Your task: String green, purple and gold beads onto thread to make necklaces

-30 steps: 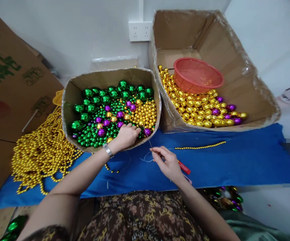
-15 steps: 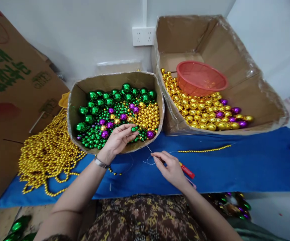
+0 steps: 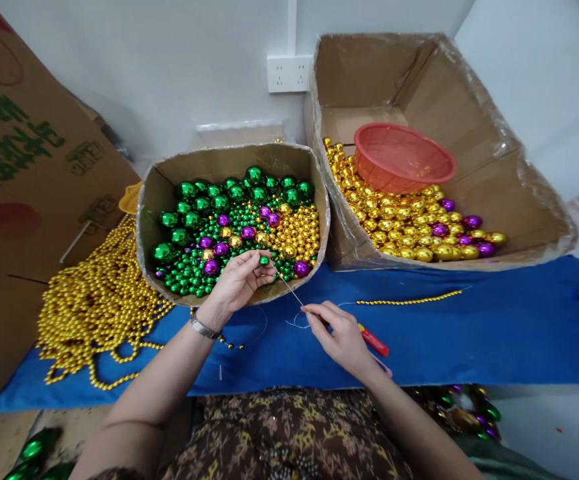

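Lying by white wall [image 3: 194, 67]: blue cloth [image 3: 469, 333]; left hand [image 3: 239, 281] is pinching shiny round green bead [image 3: 264, 261], right hand [image 3: 338, 337] thin metal needle [image 3: 289, 287].

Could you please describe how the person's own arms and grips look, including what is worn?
The left grip and right grip are bare hands without gloves. A silver-coloured metal band is on the left wrist; no band shows on the right one. Both forearms are bare. The clothing is dark brown with a yellow and pinkish floral pattern.

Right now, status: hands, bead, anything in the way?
Left hand pinching green bead. Right hand holding needle, far end near bead; contact unclear. Nothing visible blocking between hands.
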Tool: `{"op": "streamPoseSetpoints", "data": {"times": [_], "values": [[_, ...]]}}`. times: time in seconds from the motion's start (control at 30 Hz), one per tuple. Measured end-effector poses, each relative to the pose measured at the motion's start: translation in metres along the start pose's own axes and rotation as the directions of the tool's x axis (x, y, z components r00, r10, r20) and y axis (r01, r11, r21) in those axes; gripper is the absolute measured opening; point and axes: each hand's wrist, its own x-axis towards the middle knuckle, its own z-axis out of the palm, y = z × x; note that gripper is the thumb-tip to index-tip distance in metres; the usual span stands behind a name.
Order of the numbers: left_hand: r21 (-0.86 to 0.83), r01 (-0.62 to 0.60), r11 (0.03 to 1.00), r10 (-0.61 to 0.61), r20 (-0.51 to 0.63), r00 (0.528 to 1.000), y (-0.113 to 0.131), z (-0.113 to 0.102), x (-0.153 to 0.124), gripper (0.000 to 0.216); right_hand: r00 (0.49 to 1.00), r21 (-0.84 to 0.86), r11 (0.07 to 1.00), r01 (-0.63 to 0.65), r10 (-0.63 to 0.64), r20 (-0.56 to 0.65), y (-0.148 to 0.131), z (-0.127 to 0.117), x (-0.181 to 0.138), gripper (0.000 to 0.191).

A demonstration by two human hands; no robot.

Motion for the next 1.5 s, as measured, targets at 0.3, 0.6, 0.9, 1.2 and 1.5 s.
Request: {"op": "streamPoseSetpoints", "data": {"times": [0.3,0.6,0.9,1.2,1.5], "values": [[0.335,-0.124,0.934,0.125,0.018,0.992,0.0,0.003,-0.001,0.036,0.998,-0.082,0.995,0.06,-0.061,-0.008,0.005,0.001,-0.002,0.021],[0.922,-0.387,0.011,0.29,0.367,0.884,0.0,0.019,0.041,0.039,0.992,-0.089,0.996,0.002,-0.013,-0.122,0.009,-0.002,-0.001,0.015],[0.939,-0.326,-0.114,0.282,0.345,0.895,-0.014,0.018,0.047,0.028,0.993,-0.091,0.995,-0.028,0.018,-0.116,0.01,-0.002,-0.002,0.016],[0.346,-0.209,0.915,0.231,-0.021,0.973,0.003,0.007,0.03,0.033,0.995,-0.085,0.996,-0.015,0.007,-0.095,0.013,-0.001,-0.001,0.017],[0.274,-0.212,0.938,0.229,-0.031,0.973,0.005,0.009,0.016,0.033,0.998,-0.115,0.993,0.003,-0.011,-0.065,0.014,0.003,0.0,0.018]]}}
